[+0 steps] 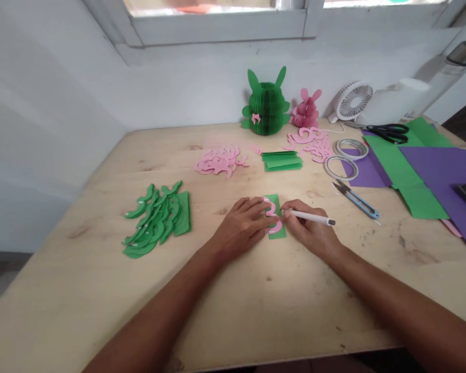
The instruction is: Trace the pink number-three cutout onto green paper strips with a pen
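Note:
My left hand (244, 221) lies flat with fingers stretched out, pressing on a pink curved paper cutout (276, 227). The cutout sits on a small green paper rectangle (274, 199), whose left side is partly hidden under my fingers. In my right hand (308, 228) is a white pen (309, 215) with a dark end, held in a pinch. Its tip is at the right edge of the cutout, over the green paper; whether it touches cannot be made out. Beyond my hands lies a small stack of folded green paper strips (282, 161).
Green cut pieces (151, 223) lie left, pink cutouts (217, 160) farther back. Green (266, 106) and pink paper figures (306, 109) stand by the wall. To the right are tape rolls (341, 168), blue snips (358, 201), black scissors (390, 130), a fan (353, 101) and purple sheets (446, 173).

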The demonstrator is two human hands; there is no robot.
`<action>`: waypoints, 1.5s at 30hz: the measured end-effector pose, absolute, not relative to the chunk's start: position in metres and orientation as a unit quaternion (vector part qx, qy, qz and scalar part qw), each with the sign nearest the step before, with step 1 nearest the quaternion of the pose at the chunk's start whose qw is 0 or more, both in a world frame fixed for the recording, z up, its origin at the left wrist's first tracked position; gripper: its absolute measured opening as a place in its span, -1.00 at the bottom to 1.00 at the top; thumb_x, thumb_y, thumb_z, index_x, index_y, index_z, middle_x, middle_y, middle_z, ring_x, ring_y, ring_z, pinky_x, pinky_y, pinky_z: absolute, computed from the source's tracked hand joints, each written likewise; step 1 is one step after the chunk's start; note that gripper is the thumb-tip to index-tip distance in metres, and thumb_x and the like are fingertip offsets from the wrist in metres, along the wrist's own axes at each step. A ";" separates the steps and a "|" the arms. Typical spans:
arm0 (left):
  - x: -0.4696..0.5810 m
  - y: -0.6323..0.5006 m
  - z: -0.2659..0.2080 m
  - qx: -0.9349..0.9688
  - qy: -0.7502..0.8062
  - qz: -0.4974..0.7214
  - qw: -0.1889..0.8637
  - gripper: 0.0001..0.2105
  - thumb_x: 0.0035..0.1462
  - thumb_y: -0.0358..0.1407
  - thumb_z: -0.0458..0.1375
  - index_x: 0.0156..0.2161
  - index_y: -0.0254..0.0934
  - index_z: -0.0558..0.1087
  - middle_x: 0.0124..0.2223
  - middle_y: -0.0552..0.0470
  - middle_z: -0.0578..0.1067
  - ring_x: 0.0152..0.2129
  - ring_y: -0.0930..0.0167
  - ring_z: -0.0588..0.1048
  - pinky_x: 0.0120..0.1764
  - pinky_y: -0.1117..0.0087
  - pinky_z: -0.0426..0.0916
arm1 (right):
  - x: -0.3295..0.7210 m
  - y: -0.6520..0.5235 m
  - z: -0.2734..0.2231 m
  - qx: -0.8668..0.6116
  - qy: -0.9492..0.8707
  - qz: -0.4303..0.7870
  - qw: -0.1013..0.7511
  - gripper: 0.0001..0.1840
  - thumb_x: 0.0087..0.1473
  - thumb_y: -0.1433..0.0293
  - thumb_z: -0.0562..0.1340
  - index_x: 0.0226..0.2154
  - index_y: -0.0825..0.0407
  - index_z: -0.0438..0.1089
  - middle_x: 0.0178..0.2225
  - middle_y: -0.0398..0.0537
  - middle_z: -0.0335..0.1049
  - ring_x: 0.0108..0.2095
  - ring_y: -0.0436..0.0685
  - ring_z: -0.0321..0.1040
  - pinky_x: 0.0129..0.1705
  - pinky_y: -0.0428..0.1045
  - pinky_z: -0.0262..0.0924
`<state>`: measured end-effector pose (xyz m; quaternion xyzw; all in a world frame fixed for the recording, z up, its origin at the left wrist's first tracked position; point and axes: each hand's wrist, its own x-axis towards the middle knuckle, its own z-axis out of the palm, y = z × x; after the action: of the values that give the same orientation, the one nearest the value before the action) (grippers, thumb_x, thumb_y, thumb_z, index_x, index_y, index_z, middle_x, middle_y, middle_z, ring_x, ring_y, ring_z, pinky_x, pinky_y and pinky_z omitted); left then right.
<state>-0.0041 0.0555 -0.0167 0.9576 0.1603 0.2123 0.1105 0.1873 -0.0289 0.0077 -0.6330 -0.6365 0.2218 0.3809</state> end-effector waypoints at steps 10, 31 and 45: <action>-0.004 0.055 -0.017 0.961 0.159 0.202 0.100 -0.75 0.27 -0.30 0.02 -0.02 -0.12 0.46 0.09 -0.04 0.41 0.13 0.25 0.27 0.11 0.14 0.16 | 0.189 -0.028 0.001 -0.636 -0.586 0.273 0.421 -0.82 0.13 0.30 0.15 -0.31 0.04 0.41 -0.50 -0.15 0.37 -0.54 -0.01 0.21 -0.49 -0.09 0.06; -0.003 0.053 -0.014 0.954 0.164 0.227 0.103 -0.77 0.28 -0.31 0.01 -0.06 -0.12 0.48 0.05 -0.01 0.44 0.10 0.26 0.29 0.09 0.18 0.17 | 0.164 -0.053 0.007 -0.631 -0.446 0.377 0.511 -0.89 0.01 0.32 0.24 -0.46 0.01 0.33 -0.56 -0.16 0.37 -0.52 0.02 0.30 -0.49 -0.08 0.17; -0.003 0.053 -0.015 0.953 0.171 0.229 0.097 -0.77 0.27 -0.28 0.03 -0.06 -0.13 0.49 0.07 -0.01 0.44 0.10 0.26 0.29 0.10 0.18 0.15 | 0.160 -0.051 0.007 -0.621 -0.557 0.309 0.458 -0.90 0.05 0.35 0.20 -0.45 0.02 0.35 -0.54 -0.17 0.37 -0.60 -0.05 0.20 -0.60 -0.13 0.08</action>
<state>-0.0031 0.0526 -0.0146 0.9534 0.1709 0.2290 0.0969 0.1595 -0.0509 0.0068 -0.6206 -0.5566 0.3093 0.4575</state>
